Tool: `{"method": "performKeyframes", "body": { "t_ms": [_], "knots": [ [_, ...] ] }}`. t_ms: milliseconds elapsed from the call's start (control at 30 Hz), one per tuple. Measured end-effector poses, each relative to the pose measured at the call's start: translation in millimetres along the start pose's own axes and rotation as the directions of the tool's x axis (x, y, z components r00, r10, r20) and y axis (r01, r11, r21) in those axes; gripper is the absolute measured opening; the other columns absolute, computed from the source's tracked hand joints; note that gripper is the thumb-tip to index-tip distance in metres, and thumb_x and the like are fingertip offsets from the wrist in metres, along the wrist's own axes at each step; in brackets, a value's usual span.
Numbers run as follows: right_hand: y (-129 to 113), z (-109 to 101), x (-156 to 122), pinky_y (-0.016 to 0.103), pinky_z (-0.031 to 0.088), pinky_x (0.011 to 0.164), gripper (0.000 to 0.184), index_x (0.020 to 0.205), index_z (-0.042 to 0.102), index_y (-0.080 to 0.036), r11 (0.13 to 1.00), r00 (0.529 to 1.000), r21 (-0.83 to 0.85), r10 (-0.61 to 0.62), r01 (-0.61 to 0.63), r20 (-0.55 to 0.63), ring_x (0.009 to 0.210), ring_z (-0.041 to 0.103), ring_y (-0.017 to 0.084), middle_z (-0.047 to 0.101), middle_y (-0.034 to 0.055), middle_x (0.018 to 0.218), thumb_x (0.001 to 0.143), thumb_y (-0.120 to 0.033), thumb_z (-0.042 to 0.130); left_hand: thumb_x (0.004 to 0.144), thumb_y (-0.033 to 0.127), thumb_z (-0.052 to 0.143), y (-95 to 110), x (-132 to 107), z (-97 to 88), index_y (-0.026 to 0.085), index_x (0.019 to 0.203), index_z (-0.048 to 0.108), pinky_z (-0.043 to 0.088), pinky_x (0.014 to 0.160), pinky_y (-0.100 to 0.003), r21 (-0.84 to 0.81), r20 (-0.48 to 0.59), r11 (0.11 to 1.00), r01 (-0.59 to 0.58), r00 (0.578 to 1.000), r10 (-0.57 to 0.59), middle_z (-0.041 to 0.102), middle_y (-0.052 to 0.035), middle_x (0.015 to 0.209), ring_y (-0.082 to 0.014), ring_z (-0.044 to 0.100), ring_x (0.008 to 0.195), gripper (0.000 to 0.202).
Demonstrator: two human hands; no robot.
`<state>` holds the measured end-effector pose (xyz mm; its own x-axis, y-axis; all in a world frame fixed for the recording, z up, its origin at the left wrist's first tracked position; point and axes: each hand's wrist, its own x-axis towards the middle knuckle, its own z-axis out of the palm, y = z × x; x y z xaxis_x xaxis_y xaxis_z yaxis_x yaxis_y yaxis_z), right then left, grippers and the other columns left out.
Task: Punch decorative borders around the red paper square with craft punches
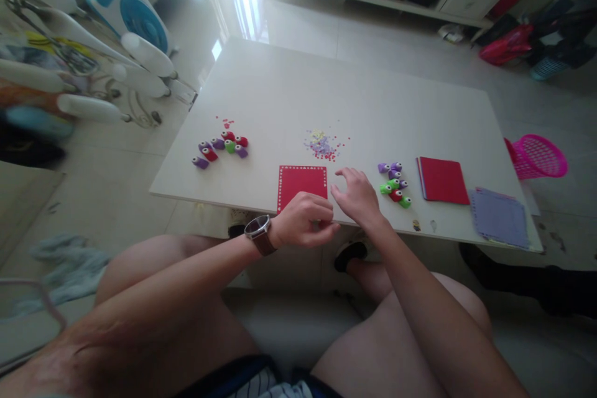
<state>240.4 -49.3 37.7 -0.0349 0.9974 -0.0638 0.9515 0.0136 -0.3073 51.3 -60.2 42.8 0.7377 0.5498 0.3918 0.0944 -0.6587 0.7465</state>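
A red paper square (pixel 301 184) with a punched border of small holes lies at the near edge of the white table (pixel 326 93). My left hand (pixel 305 219), with a brown watch on the wrist, is curled at the sheet's near right corner, fingers pressed together. My right hand (pixel 357 194) hovers just right of the sheet, fingers spread and holding nothing. Small craft punches (pixel 394 184) in purple, green and red lie just right of my right hand. A second group of punches (pixel 222 147) lies to the left. Paper confetti (pixel 323 144) is scattered beyond the sheet.
A stack of red paper (pixel 443 180) and a purple sheet stack (pixel 499 217) lie on the table's right side. A pink mesh basket (pixel 538 155) stands on the floor at the right. A blue fan (pixel 128 12) and a white rack are at the left.
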Motion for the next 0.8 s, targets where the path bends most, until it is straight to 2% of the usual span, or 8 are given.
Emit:
{"method": "performKeyframes", "body": {
  "t_ms": [100, 200, 233, 300, 400, 467, 633, 800],
  "knots": [
    [1, 0, 0, 0.039, 0.045, 0.103, 0.031, 0.123, 0.065, -0.018, 1.0, 0.999, 0.006, -0.03, 0.03, 0.033, 0.119, 0.058, 0.03, 0.07, 0.0131, 0.127, 0.096, -0.027, 0.052, 0.091, 0.026, 0.054, 1, 4, -4.4, 0.021, 0.091, 0.073, 0.059, 0.088, -0.036, -0.014, -0.06, 1.0, 0.027, 0.998, -0.028, 0.078, -0.0093, 0.098, -0.0211, 0.072, 0.096, 0.019],
    [1, 0, -1, 0.037, 0.046, 0.101, 0.031, 0.124, 0.064, -0.018, 0.997, 0.994, -0.002, -0.076, 0.076, 0.078, 0.116, 0.059, 0.029, 0.07, 0.0128, 0.125, 0.096, -0.022, 0.049, 0.088, 0.026, 0.056, -1, 5, -1.2, 0.021, 0.122, 0.071, 0.05, 0.113, -0.048, 0.018, -0.017, 1.0, -0.013, 1.0, 0.014, 0.071, -0.0131, 0.135, -0.0269, 0.061, 0.133, 0.037],
    [0, 1, -2, 0.037, 0.045, 0.101, 0.031, 0.123, 0.064, -0.018, 0.997, 0.993, -0.007, -0.081, 0.081, 0.082, 0.116, 0.059, 0.029, 0.07, 0.0126, 0.124, 0.096, -0.022, 0.05, 0.088, 0.026, 0.056, -3, 5, 0.9, 0.022, 0.119, 0.072, 0.049, 0.114, -0.048, 0.032, 0.012, 0.998, -0.045, 0.999, 0.045, 0.072, -0.0131, 0.133, -0.0272, 0.062, 0.133, 0.036],
    [-2, 2, -1, 0.037, 0.044, 0.103, 0.029, 0.121, 0.065, -0.018, 0.997, 0.995, -0.026, -0.071, 0.073, 0.075, 0.116, 0.058, 0.029, 0.07, 0.0125, 0.124, 0.096, -0.024, 0.052, 0.088, 0.025, 0.056, -4, 3, 4.6, 0.022, 0.099, 0.075, 0.055, 0.104, -0.044, 0.059, 0.053, 0.992, -0.112, 0.993, 0.109, 0.079, -0.0107, 0.106, -0.0253, 0.071, 0.111, 0.022],
    [-7, 3, -1, 0.037, 0.044, 0.102, 0.027, 0.12, 0.066, -0.018, 0.996, 0.994, -0.05, -0.071, 0.076, 0.082, 0.118, 0.056, 0.029, 0.069, 0.0127, 0.125, 0.097, -0.025, 0.053, 0.088, 0.022, 0.057, -2, 2, 5.5, 0.021, 0.082, 0.07, 0.058, 0.086, -0.037, 0.135, 0.017, 0.985, -0.107, 0.994, 0.106, 0.075, -0.0059, 0.081, -0.0206, 0.071, 0.083, 0.014],
    [-9, 2, -1, 0.036, 0.044, 0.099, 0.025, 0.118, 0.066, -0.019, 0.993, 0.989, -0.062, -0.096, 0.103, 0.112, 0.116, 0.056, 0.027, 0.069, 0.0124, 0.125, 0.099, -0.025, 0.05, 0.087, 0.022, 0.06, 1, 5, 4.4, 0.02, 0.094, 0.071, 0.056, 0.092, -0.038, 0.183, -0.01, 0.981, -0.07, 0.997, 0.073, 0.076, -0.0078, 0.097, -0.0219, 0.07, 0.095, 0.013],
    [-13, 3, -5, 0.035, 0.043, 0.091, 0.02, 0.108, 0.067, -0.021, 0.983, 0.982, -0.122, -0.12, 0.138, 0.145, 0.11, 0.056, 0.026, 0.069, 0.0105, 0.122, 0.103, -0.028, 0.049, 0.09, 0.025, 0.063, 3, 11, 11.3, 0.019, 0.129, 0.064, 0.044, 0.116, -0.046, 0.231, -0.005, 0.973, -0.008, 1.0, 0.01, 0.065, -0.0122, 0.137, -0.0275, 0.055, 0.132, 0.04],
    [-14, 8, -7, 0.037, 0.041, 0.093, 0.021, 0.112, 0.069, -0.021, 0.982, 0.991, -0.156, -0.094, 0.109, 0.099, 0.116, 0.054, 0.026, 0.068, 0.0103, 0.128, 0.102, -0.024, 0.05, 0.091, 0.025, 0.062, 3, 11, 25.6, 0.02, 0.132, 0.062, 0.046, 0.11, -0.049, 0.255, -0.13, 0.944, 0.209, 0.975, -0.181, 0.061, -0.013, 0.137, -0.0298, 0.053, 0.126, 0.041]
  ]
}}
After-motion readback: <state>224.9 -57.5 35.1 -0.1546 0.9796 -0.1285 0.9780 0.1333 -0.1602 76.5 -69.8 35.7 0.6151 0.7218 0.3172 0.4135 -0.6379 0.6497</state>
